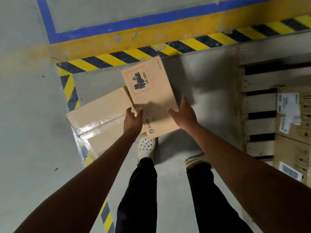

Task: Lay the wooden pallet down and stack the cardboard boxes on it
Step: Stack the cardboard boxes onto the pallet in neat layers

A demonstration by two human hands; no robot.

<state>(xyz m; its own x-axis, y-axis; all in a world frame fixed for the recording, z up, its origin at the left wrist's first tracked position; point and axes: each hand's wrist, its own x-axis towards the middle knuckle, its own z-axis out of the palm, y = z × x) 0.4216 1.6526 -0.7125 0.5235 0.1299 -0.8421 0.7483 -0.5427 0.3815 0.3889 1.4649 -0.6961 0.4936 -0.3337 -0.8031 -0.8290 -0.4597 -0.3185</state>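
Note:
A cardboard box with a UN 3481 battery label stands on the concrete floor in front of my feet. Beside it on the left lies a second taped cardboard box. My left hand reaches to the near left corner of the labelled box, fingers loosely curved over its edge. My right hand hovers open at the box's right side, fingers spread. The wooden pallet lies flat at the right, with several cardboard boxes stacked on its near right part.
Yellow-and-black hazard tape marks the floor zone ahead and at the left. A blue line and a yellow band run farther off. My two feet in white shoes stand just behind the boxes.

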